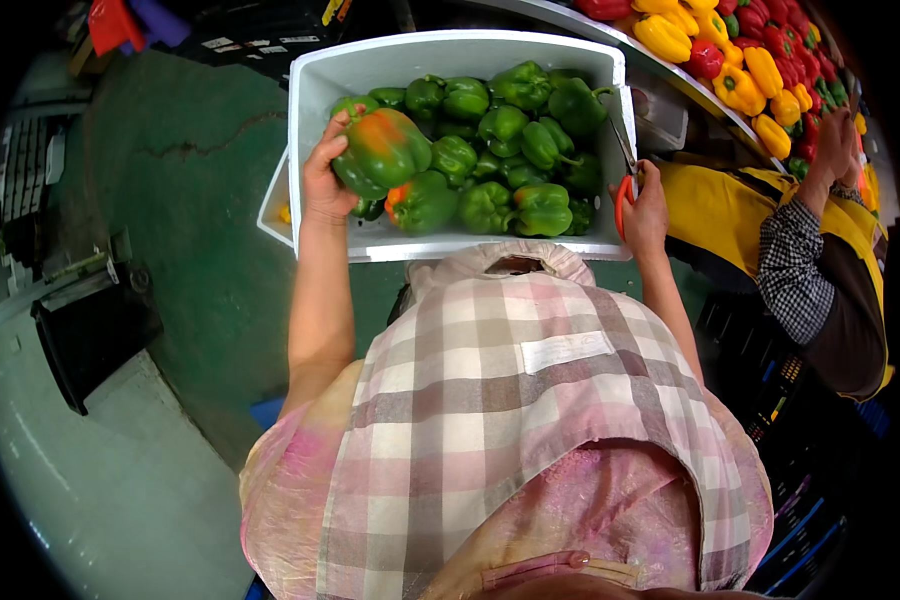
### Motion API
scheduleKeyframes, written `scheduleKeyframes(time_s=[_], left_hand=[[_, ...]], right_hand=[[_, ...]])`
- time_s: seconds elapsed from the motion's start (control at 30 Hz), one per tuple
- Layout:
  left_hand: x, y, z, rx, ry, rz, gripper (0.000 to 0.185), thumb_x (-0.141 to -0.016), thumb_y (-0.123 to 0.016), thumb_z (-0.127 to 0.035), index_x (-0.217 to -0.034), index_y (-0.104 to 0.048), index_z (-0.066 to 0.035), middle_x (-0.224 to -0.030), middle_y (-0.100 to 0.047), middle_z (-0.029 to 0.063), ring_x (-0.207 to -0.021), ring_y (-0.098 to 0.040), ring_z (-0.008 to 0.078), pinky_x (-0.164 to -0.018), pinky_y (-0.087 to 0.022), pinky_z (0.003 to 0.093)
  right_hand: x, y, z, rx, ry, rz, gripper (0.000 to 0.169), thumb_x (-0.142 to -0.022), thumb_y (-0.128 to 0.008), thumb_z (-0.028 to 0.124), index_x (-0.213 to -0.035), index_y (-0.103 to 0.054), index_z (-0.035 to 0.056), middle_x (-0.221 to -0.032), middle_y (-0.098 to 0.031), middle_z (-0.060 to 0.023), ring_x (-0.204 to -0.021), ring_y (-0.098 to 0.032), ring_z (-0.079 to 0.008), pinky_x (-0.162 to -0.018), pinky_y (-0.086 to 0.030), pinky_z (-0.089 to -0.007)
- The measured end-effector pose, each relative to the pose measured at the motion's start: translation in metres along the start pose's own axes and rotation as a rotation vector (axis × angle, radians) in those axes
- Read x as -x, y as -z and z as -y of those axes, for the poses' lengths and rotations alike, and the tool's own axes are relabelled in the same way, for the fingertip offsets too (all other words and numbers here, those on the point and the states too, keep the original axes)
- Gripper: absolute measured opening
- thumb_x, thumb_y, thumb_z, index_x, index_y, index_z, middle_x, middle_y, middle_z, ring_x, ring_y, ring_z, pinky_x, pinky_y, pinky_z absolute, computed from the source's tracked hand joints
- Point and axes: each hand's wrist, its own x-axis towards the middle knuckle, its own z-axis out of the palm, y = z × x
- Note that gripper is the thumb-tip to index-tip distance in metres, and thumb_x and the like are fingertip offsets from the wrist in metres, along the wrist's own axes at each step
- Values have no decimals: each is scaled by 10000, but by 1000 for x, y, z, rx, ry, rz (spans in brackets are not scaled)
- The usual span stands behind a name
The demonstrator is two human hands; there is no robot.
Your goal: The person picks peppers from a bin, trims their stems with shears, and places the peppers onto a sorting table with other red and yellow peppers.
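Observation:
A green bell pepper with an orange blush [390,146] is in my left hand [324,171], raised over the left side of a white foam box [450,251]. My thumb and fingers curl around its left side near the stem. Several green bell peppers [502,129] lie piled inside the box, and one below the held pepper shows an orange patch. At the box's right wall, my right hand [647,214] grips scissors with red-orange handles [624,202]. Their blades point up along the inner right wall, away from me.
To the upper right, a table edge [690,75] borders piled yellow peppers [664,37] and red peppers [772,37]. A co-worker in a yellow apron [705,206] with a checked sleeve [795,262] is close on my right. Dark crates [232,45] stand behind the box.

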Motion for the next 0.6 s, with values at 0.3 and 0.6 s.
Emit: scheduleKeyframes(time_s=[0.3, 0.6], left_hand=[[-36, -27, 12, -1700, -510, -350, 669, -777, -822, -271, -1337, -550, -25, -1337, -553, 223, -1238, -525, 398, -1063, -428, 476], [-73, -125, 138, -1908, -319, 370, 884, -764, -794, -554, -1428, -513, -43, -1546, -394, 241, -1471, -304, 424, -1154, -295, 625]], right_hand=[[0, 4, 3, -9, -12, -14, 596, -842, -791, 307, -1335, -518, 113, -1129, -653, -185, -1052, -626, -406, -849, -498, -491], [3, 8, 3, -27, -2, -37, 556, -842, -787, 288, -1308, -539, 111, -1111, -657, -171, -1035, -630, -392, -840, -500, -487]])
